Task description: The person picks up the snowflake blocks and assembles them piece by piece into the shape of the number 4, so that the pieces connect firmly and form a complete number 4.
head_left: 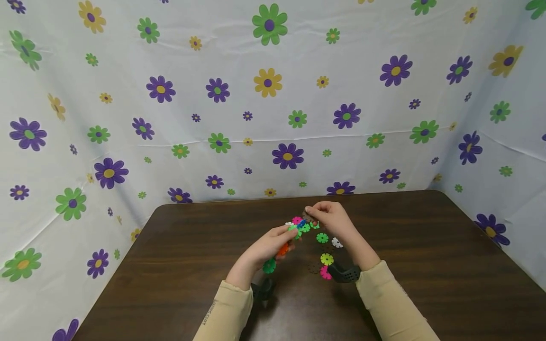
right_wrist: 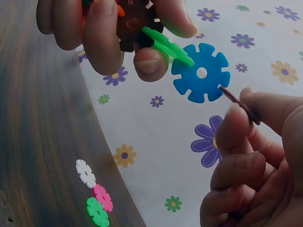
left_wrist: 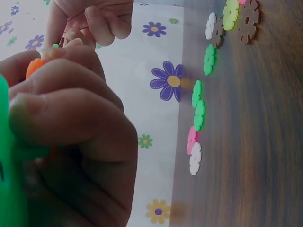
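Left of the grip, a wide stretch of table (head_left: 183, 251) runs to its left edge; past the far edge, beyond both hands, hangs a flowered cloth (head_left: 239, 118). The left hand (head_left: 272, 244) is clamped on a joined cluster, five discs showing: a dark green disc (left_wrist: 10, 184), an orange disc (left_wrist: 34, 67), a dark brown disc (right_wrist: 125, 34), a light green disc (right_wrist: 163, 45) and a blue disc (right_wrist: 201, 89). The right hand (head_left: 334, 220) pinches one thin brown disc (right_wrist: 236, 101), its rim touching the blue one; how deeply it sits, I cannot tell. Ten loose discs lie below and around the hands: two white (left_wrist: 195, 160), two pink (left_wrist: 191, 140), three green (left_wrist: 209, 59), two brown (left_wrist: 249, 22), one yellow (left_wrist: 230, 15). A black wrist mount (head_left: 344, 273) hangs beside the nearest pink one. Right of the grip, tabletop reaches the right edge.
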`<state>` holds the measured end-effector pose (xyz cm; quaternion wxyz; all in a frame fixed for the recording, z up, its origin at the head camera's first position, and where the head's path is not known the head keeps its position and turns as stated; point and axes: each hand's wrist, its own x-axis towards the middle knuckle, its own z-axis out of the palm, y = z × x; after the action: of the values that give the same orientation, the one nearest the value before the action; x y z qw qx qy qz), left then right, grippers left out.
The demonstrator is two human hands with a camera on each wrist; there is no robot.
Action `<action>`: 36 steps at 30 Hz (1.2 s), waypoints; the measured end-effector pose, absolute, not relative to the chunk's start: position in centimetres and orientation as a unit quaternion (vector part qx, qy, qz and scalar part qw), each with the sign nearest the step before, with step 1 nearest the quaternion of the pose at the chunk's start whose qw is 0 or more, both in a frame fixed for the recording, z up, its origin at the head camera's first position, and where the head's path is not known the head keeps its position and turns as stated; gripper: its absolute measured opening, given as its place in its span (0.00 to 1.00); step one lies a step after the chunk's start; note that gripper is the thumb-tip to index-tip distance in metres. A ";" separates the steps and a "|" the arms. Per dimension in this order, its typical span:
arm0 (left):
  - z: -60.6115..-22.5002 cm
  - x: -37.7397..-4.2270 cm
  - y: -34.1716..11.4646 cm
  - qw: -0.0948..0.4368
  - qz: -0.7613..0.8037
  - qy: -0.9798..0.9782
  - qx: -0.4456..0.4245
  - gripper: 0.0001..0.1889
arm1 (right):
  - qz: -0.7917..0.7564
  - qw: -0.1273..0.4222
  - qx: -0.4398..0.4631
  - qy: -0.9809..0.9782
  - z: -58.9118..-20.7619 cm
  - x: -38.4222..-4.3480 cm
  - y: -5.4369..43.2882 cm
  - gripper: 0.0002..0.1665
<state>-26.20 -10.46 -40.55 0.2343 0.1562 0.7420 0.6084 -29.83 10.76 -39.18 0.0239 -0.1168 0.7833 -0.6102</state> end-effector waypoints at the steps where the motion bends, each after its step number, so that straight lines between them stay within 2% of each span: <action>1: -40.5 -26.2 -10.4 0.233 0.609 0.742 0.156 0.26 | -0.606 0.024 -0.121 0.786 -39.2 -29.8 10.8 0.21; 8: -40.4 -26.1 -10.4 0.228 0.617 0.738 0.152 0.23 | -0.586 0.025 -0.154 0.795 -39.5 -29.9 10.6 0.23; 20: -40.8 -26.1 -9.9 0.207 0.625 0.739 0.144 0.24 | -0.604 0.006 -0.145 0.784 -39.6 -29.5 10.0 0.23; 29: -40.6 -26.0 -9.7 0.201 0.627 0.739 0.144 0.25 | -0.632 0.021 -0.133 0.763 -39.9 -29.5 9.3 0.24; 36: -40.9 -26.1 -9.9 0.227 0.614 0.745 0.130 0.26 | -0.595 0.077 -0.137 0.788 -39.8 -29.6 10.0 0.20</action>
<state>-26.09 -9.90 -40.94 0.2267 0.1305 0.7446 0.6141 -29.65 10.04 -39.76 0.0774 -0.1374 0.7884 -0.5946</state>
